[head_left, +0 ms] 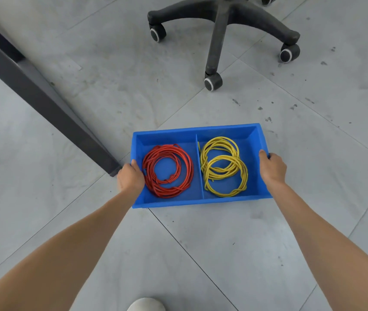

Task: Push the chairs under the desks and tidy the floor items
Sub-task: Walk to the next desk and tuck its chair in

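Left hand (pixel 131 178) and right hand (pixel 272 167) grasp opposite end walls of the blue bin (pixel 195 130); red cable coil (pixel 167 170) occupies the left compartment, yellow cable coils (pixel 223 166) the right.

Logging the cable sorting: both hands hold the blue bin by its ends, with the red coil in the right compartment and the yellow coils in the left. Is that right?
Not quite: the compartments are swapped. The head view shows the red coil in the left compartment and the yellow coils in the right. The left hand and right hand do hold the blue bin by its ends.

Scuffed grey tile floor (pixel 88 221), seemingly
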Motion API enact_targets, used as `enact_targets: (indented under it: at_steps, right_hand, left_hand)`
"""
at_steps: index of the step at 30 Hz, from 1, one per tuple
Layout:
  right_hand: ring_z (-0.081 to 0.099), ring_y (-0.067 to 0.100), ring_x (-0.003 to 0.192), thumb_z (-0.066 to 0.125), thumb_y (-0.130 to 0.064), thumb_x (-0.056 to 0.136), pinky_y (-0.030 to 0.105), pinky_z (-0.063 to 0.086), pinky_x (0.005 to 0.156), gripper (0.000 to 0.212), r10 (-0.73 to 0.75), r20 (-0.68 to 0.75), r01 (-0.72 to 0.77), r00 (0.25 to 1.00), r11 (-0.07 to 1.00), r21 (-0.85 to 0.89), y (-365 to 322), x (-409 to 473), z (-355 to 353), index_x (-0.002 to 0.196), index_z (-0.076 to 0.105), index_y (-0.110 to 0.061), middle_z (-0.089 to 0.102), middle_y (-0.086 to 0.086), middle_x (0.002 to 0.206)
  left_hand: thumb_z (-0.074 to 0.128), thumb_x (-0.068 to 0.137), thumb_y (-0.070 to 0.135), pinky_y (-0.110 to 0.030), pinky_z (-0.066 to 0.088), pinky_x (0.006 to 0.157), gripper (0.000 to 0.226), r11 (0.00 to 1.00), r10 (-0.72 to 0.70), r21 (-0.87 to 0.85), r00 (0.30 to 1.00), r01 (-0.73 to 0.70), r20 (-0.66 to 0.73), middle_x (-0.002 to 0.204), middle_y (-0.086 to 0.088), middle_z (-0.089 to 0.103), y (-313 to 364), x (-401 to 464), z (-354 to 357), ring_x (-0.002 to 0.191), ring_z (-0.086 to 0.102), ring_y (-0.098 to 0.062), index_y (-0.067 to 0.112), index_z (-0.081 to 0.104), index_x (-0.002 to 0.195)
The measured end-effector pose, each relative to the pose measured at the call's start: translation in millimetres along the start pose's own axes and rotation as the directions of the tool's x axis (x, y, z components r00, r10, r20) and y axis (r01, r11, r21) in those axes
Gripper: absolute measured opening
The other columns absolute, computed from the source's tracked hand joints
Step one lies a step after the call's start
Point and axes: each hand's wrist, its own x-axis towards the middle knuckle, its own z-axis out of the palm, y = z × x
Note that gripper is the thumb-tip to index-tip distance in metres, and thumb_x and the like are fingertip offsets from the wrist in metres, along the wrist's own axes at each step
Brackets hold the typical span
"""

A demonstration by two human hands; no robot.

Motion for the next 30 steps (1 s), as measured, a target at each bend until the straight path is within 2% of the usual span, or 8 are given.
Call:
enact_targets:
  at_steps: [3, 5, 8, 13, 21, 24, 27, 30]
  right_hand:
    - [0.044, 0.029, 0.070, 0.038, -0.029, 0.095, 0.033, 0.030, 0.061, 0.043, 0.040, -0.014, -0.040, 0.999, 0.999, -0.017, 7.8, -12.8, -15.3, 0.056, 0.036, -0.010, 0.041, 0.005, 0.059]
    - [0.043, 0.029, 0.067, 0.037, -0.026, 0.094, 0.033, 0.029, 0.059, 0.042, 0.057, -0.027, -0.058, 0.998, 0.998, -0.034, 9.5, -21.9, -31.1, 0.055, 0.034, -0.009, 0.040, 0.006, 0.058]
    - [0.040, 0.028, 0.062, 0.037, -0.024, 0.093, 0.034, 0.026, 0.052, 0.042, 0.029, -0.036, -0.031, 0.999, 0.998, -0.052, 1.2, -43.7, -67.2, 0.055, 0.032, -0.009, 0.038, 0.006, 0.056]
    - [0.033, 0.019, 0.051, 0.037, -0.027, 0.092, 0.032, 0.025, 0.046, 0.041, 0.085, -0.057, -0.088, 0.995, 0.995, -0.048, -24.6, -104.7, -151.5, 0.054, 0.030, -0.012, 0.036, 0.003, 0.055]
    - [0.033, 0.019, 0.053, 0.037, -0.028, 0.091, 0.030, 0.024, 0.046, 0.040, 0.168, -0.127, -0.173, 0.978, 0.985, -0.027, -106.9, -224.5, -317.9, 0.055, 0.029, -0.014, 0.036, 0.002, 0.057]
    - [0.038, 0.024, 0.059, 0.036, -0.030, 0.090, 0.031, 0.027, 0.049, 0.038, 0.215, -0.164, -0.217, 0.963, 0.976, 0.007, -145.2, -267.1, -385.1, 0.055, 0.031, -0.015, 0.040, 0.003, 0.060]
    - [0.045, 0.027, 0.066, 0.035, -0.033, 0.091, 0.031, 0.033, 0.059, 0.037, 0.236, -0.217, -0.230, 0.947, 0.972, 0.052, -184.1, -307.1, -448.4, 0.058, 0.036, -0.015, 0.050, 0.008, 0.070]
    - [0.047, 0.030, 0.070, 0.035, -0.034, 0.091, 0.033, 0.036, 0.062, 0.037, 0.216, -0.263, -0.202, 0.940, 0.976, 0.077, -220.4, -337.7, -502.4, 0.060, 0.038, -0.015, 0.053, 0.011, 0.077]
  left_hand:
    - [0.022, 0.099, 0.033, -0.041, 0.042, 0.080, 0.049, 1.000, 0.008, 0.023, 1.000, -0.009, 0.014, 0.106, -0.025, 0.057, 6.2, -12.6, -3.3, 0.099, 0.052, -0.040, -0.005, 0.053, 0.101]
    - [0.024, 0.098, 0.035, -0.036, 0.036, 0.071, 0.049, 0.997, 0.006, 0.078, 0.998, -0.011, 0.057, 0.095, -0.023, 0.056, 13.1, -24.1, -9.3, 0.094, 0.053, -0.038, -0.004, 0.053, 0.092]
    - [0.030, 0.097, 0.036, -0.035, 0.033, 0.065, 0.044, 0.992, 0.009, 0.121, 0.994, -0.022, 0.112, 0.083, -0.019, 0.050, 27.1, -51.1, -30.5, 0.087, 0.054, -0.037, -0.001, 0.045, 0.080]
    - [0.033, 0.097, 0.035, -0.034, 0.035, 0.067, 0.049, 0.973, -0.041, 0.229, 0.977, -0.008, 0.211, 0.103, -0.027, 0.059, 62.7, -108.8, -99.0, 0.090, 0.054, -0.038, -0.008, 0.056, 0.098]
    - [0.034, 0.096, 0.037, -0.040, 0.044, 0.081, 0.051, 0.973, -0.075, 0.229, 0.962, 0.013, 0.264, 0.111, -0.026, 0.058, 148.8, -234.4, -249.4, 0.103, 0.054, -0.041, -0.009, 0.054, 0.108]
    - [0.034, 0.097, 0.035, -0.040, 0.041, 0.083, 0.050, 0.981, -0.027, 0.192, 0.966, -0.024, 0.258, 0.112, -0.027, 0.057, 190.0, -282.4, -309.5, 0.104, 0.052, -0.041, -0.010, 0.053, 0.108]
    - [0.034, 0.096, 0.034, -0.036, 0.037, 0.075, 0.048, 0.988, 0.057, 0.125, 0.970, -0.088, 0.237, 0.107, -0.028, 0.058, 226.5, -323.1, -366.7, 0.098, 0.053, -0.040, -0.010, 0.053, 0.103]
    - [0.033, 0.097, 0.032, -0.036, 0.035, 0.072, 0.046, 0.984, 0.141, 0.077, 0.972, -0.158, 0.189, 0.100, -0.026, 0.059, 258.5, -354.0, -416.5, 0.095, 0.054, -0.040, -0.009, 0.053, 0.094]
